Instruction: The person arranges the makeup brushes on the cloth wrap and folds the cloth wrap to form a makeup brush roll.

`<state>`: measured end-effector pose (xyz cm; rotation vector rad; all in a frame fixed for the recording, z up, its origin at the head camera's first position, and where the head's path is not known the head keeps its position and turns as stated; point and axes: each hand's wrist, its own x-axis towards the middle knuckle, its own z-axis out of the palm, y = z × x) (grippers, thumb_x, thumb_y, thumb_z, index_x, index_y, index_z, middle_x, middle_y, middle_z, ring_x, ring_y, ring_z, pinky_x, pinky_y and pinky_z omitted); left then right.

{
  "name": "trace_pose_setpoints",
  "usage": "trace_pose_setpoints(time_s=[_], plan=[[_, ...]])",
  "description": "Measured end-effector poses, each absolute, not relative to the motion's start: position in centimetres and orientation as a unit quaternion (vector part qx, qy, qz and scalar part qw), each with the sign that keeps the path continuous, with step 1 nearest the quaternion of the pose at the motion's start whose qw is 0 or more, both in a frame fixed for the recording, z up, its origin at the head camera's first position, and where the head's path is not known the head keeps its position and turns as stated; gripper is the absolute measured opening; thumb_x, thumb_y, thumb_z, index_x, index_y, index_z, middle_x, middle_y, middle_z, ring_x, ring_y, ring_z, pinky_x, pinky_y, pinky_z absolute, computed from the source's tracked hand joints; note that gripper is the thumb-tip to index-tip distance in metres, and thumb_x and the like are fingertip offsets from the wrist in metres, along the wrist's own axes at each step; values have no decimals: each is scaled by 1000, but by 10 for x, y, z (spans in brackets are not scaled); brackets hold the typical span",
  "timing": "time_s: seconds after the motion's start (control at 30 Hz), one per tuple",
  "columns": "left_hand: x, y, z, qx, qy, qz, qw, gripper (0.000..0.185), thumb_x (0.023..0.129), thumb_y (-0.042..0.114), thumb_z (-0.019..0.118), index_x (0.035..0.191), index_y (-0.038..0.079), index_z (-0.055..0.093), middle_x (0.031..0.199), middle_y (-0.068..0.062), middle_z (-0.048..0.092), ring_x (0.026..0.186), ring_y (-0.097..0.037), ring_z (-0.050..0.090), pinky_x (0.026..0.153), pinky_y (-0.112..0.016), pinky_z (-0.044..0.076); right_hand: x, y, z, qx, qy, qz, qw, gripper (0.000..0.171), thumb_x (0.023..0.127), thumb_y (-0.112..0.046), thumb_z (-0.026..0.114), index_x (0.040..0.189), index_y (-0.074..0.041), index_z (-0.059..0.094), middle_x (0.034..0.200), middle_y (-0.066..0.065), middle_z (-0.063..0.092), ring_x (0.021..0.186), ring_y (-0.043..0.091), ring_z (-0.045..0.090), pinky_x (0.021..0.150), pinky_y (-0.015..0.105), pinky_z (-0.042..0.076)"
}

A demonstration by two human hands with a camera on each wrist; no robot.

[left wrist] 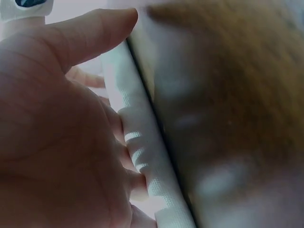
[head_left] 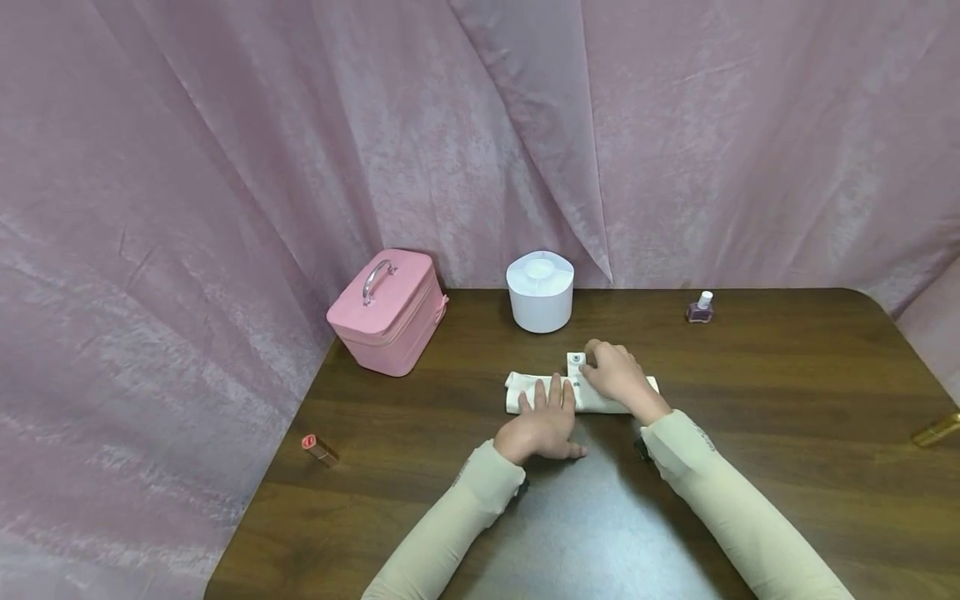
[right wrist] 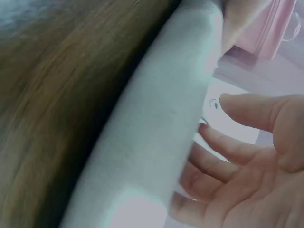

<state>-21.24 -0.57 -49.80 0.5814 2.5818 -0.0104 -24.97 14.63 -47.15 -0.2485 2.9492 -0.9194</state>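
A white rolled-up cloth bundle (head_left: 600, 403) lies crosswise on the table, with a short strap (head_left: 575, 362) bearing a metal snap standing out from its far side. My left hand (head_left: 542, 427) rests on the bundle's left half, fingers spread and nearly straight. Over the right half is my right hand (head_left: 619, 373), its fingertips beside the strap. In the right wrist view the thumb and loosely bent fingers (right wrist: 228, 161) are apart, near the snap (right wrist: 213, 104). The left wrist view shows the fingers lying against the roll (left wrist: 142, 137).
A pink zipped case (head_left: 386, 312) stands at the back left, and a white round container (head_left: 540, 292) behind the bundle. Purple nail polish (head_left: 700, 308) is at the back right. A lipstick (head_left: 320, 450) lies left; a gold tube (head_left: 936, 430) lies at the right edge.
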Motion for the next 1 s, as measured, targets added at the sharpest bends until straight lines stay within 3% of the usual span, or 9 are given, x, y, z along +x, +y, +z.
trace_pose_setpoints(time_s=[0.27,0.37,0.47,0.6,0.73,1.0], plan=[[-208,-9,-486,221,950,34,219,99,95,50,65,162,2,10,168,-18,6,153,-40,6,118,-61,15,-262,145,-480,-91,936,-341,-7,20,95,-1,61,112,5,71,106,22,71,98,37,65,84,53,50],[-209,-14,-484,229,948,70,212,90,99,45,62,162,3,13,168,-18,8,153,-40,8,118,-61,13,-264,147,-482,-108,929,-353,-21,17,96,-1,62,108,3,72,103,20,72,95,34,66,82,51,51],[-211,-19,-482,239,948,100,186,76,102,39,58,160,4,24,166,-17,19,151,-39,18,116,-61,19,-264,149,-483,-128,923,-360,-38,14,95,0,64,104,2,74,98,17,73,90,32,66,79,49,52],[-213,-25,-481,250,953,115,130,55,104,31,55,152,7,42,156,-14,40,141,-35,38,103,-55,33,-264,151,-486,-150,917,-366,-50,10,92,0,68,99,0,75,94,13,74,88,30,68,79,48,52],[-216,-29,-483,240,958,134,87,41,105,26,55,142,11,54,145,-7,53,130,-30,48,92,-47,37,-262,153,-485,-167,911,-374,-51,8,88,2,70,94,1,75,89,11,74,87,29,69,79,47,53],[-220,-29,-487,225,957,171,71,37,101,25,63,135,13,61,139,-4,58,123,-27,52,89,-45,37,-257,157,-486,-183,911,-365,-49,13,86,8,67,90,-2,75,85,8,75,85,26,70,78,45,54]])
